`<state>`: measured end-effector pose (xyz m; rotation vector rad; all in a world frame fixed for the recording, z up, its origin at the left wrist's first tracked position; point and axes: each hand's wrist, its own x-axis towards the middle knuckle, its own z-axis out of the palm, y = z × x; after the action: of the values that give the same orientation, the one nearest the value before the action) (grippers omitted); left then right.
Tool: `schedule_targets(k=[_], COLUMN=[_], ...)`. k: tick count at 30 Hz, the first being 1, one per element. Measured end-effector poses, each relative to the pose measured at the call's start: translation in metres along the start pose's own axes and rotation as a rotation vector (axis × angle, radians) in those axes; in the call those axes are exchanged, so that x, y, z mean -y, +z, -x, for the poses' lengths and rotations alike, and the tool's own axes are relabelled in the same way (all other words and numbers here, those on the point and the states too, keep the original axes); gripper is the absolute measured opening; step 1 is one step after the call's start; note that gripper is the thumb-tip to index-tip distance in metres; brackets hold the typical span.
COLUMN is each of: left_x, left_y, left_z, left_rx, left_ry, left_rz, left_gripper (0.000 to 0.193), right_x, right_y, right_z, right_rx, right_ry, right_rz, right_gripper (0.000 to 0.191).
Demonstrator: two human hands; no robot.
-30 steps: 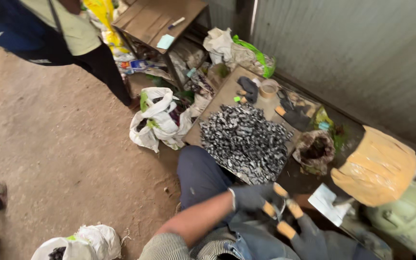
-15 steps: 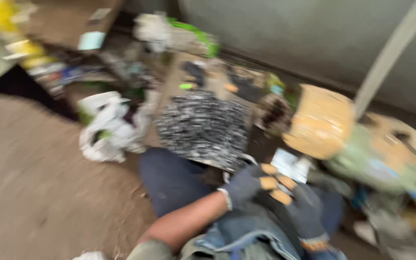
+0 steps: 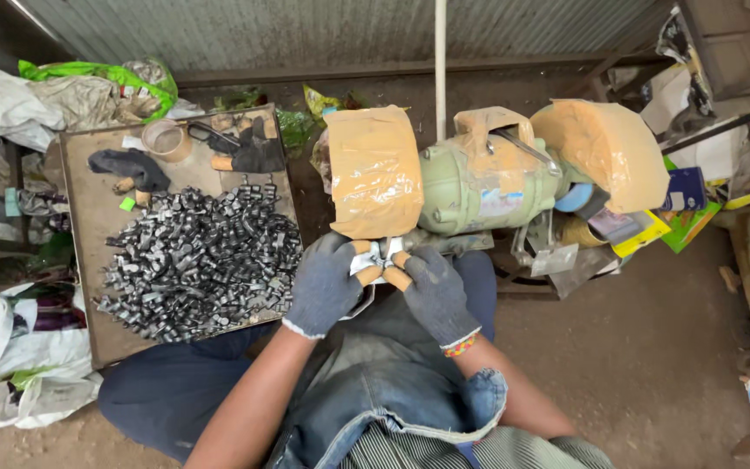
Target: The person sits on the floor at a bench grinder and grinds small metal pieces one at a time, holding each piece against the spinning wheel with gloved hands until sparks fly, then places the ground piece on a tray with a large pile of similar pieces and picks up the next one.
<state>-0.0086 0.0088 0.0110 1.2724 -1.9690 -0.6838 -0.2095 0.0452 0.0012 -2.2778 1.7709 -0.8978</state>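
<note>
Both my hands wear grey gloves with tan fingertip caps. My left hand (image 3: 327, 282) and my right hand (image 3: 434, 293) meet in front of me and pinch one small shiny metal piece (image 3: 380, 255) between their fingertips. They hold it just below the left tape-covered wheel guard (image 3: 373, 169) of a green bench grinder (image 3: 479, 178). The piece is mostly hidden by my fingers. A pile of dark metal pieces (image 3: 197, 265) lies on a board (image 3: 88, 208) to my left.
On the board also lie spare gloves (image 3: 253, 152), a dark cloth (image 3: 132, 165) and a tape roll (image 3: 165, 136). White bags (image 3: 19, 365) sit at the left, boxes and scraps (image 3: 679, 208) at the right. A corrugated wall (image 3: 305, 30) and pole (image 3: 440, 52) stand behind.
The camera has swung right and down onto the grinder. My hands have come together at the left wheel guard, holding the small metal piece.
</note>
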Motion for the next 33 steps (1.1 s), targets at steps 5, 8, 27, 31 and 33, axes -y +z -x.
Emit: schedule_targets(k=[5, 8, 27, 31, 33], left_x=[0.021, 0.03, 0.031, 0.02, 0.016], left_y=[0.01, 0.012, 0.006, 0.021, 0.022], left_z=[-0.017, -0.018, 0.011, 0.042, 0.062], left_rx=[0.109, 0.168, 0.041, -0.008, 0.03], left_ry=[0.144, 0.154, 0.142, -0.085, -0.024], left_rz=[0.041, 0.038, -0.027, -0.095, 0.02], left_gripper=[0.024, 0.023, 0.02, 0.022, 0.022], right_x=[-0.01, -0.023, -0.022, -0.011, -0.005], right_y=[0.007, 0.012, 0.027, 0.018, 0.008], right_z=[-0.004, -0.005, -0.024, -0.01, 0.005], right_rx=[0.015, 0.039, 0.107, 0.01, -0.003], right_ry=[-0.018, -0.082, -0.035, -0.068, -0.13], right_rz=[-0.084, -0.147, -0.162, -0.088, -0.156], right_gripper=[0.023, 0.023, 0.037, 0.034, 0.035])
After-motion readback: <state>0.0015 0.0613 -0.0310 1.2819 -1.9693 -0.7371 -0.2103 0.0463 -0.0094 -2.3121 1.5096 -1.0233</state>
